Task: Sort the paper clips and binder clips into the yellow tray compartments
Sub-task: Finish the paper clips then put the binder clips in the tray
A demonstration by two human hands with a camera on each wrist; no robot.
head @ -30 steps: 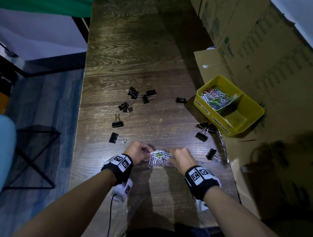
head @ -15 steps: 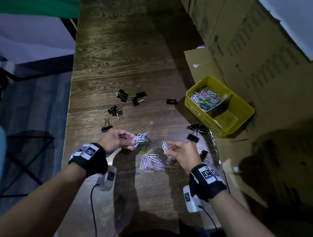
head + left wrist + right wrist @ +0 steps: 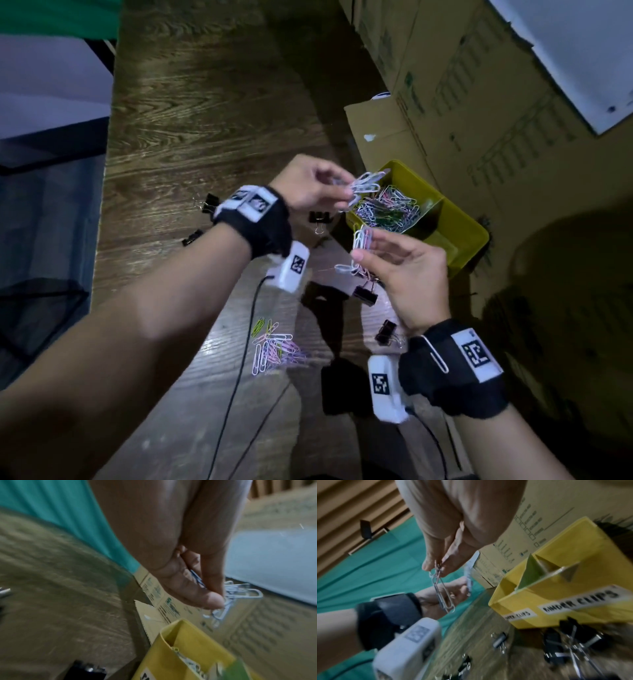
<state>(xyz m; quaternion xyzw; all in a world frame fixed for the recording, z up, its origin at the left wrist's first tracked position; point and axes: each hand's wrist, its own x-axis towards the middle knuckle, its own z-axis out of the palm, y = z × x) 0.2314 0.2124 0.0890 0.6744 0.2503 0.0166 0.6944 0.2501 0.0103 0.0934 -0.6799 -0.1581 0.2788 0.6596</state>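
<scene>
A bunch of paper clips (image 3: 365,184) is pinched between the thumb and fingertips of the left hand (image 3: 310,185), and is held in the air over the near-left corner of the yellow tray (image 3: 474,229). In the left wrist view the clips (image 3: 240,595) are seen jutting out past the thumb tip, above the tray's rim (image 3: 173,627). A second bunch of paper clips (image 3: 361,240) is pinched by the right hand (image 3: 407,270), with the clips sticking up and to the left of the fingertips, just short of the tray's front wall. In the right wrist view these clips (image 3: 442,588) are seen hanging down from the thumb and forefinger.

The tray's left compartment is filled with a heap of mixed white, pink and green clips (image 3: 388,210); it is marked "PAPER CLIPS" on the front, while the neighbouring one is marked "BINDER CLIPS" (image 3: 580,601). What lies in that second compartment cannot be told.

A loose pile of coloured paper clips (image 3: 274,347) is left on the wooden table (image 3: 205,113), well behind both hands. Black binder clips are scattered on the table: one (image 3: 365,295) below the right hand, one (image 3: 385,330) near the right wrist, one (image 3: 320,218) under the left hand, and one (image 3: 209,204) beyond the left wristband.
</scene>
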